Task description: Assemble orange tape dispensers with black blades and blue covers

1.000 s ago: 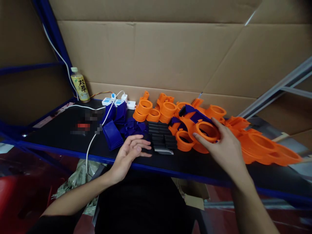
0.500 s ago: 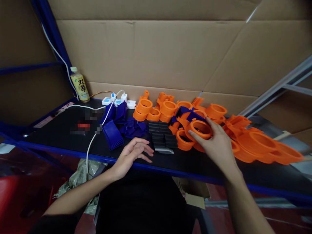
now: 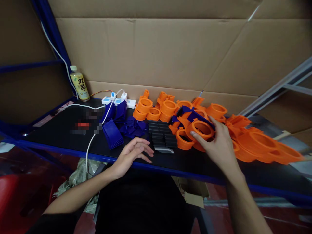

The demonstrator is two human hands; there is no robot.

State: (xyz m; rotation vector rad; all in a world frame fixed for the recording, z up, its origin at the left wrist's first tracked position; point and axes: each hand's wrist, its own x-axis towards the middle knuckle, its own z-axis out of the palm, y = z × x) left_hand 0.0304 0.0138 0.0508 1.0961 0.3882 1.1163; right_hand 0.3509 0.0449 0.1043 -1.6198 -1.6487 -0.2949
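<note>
Plainly, my right hand [image 3: 223, 146] has its fingers closed around the orange holder [image 3: 192, 125]; my thumb presses the near side of its ring, and my other fingers wrap the right side, mostly out of sight behind it; the ring thus sits between thumb and fingers, with its arm reaching away from them to the left. A blue strip [image 3: 195, 114] crosses just behind the ring and runs down toward my fingertips; the holder is right of the middle of the worktop [image 3: 60, 130], between the near and far edges, among other orange parts; whether its underside touches them I cannot tell.

My left hand [image 3: 129, 157] grips nothing; its fingers are loosely bent and parted over the near edge, well apart from the holder, their tips just left of the black strips [image 3: 162, 133] and a pale blade [image 3: 164, 150]. Beyond that hand lie blue scraps [image 3: 133, 128] and stacked blue sheets [image 3: 112, 135]; a white cable [image 3: 89, 149] hangs over the near edge; toward the far edge stand a power strip [image 3: 130, 104] and orange rings [image 3: 142, 114]; a bottle [image 3: 81, 86] stands at the far left corner; an orange pile [image 3: 251, 146] covers much of the right end.
</note>
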